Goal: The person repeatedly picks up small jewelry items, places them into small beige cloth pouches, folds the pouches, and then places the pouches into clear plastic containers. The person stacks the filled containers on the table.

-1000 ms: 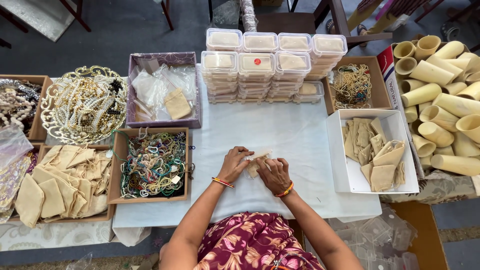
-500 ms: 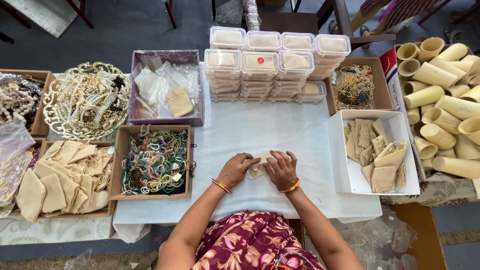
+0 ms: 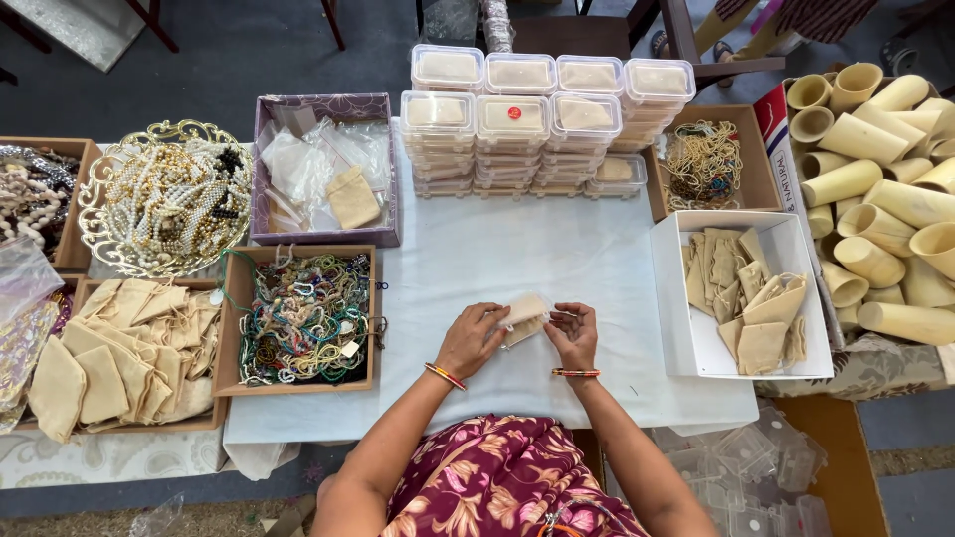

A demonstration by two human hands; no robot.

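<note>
Stacked clear lidded boxes, tray of coloured bracelets, white box of cloth pouches (beige), cream cardboard tubes

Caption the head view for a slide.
Left hand and right hand hold a small beige pouch over a white table among boxes of beads.

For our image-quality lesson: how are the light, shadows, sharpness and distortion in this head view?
Head view: soft, even light, with only faint shadows under the left hand and right hand on the white table; pouch fairly sharp; slight glare on the plastic boxes; straight edges bow mildly toward the corners.
</note>
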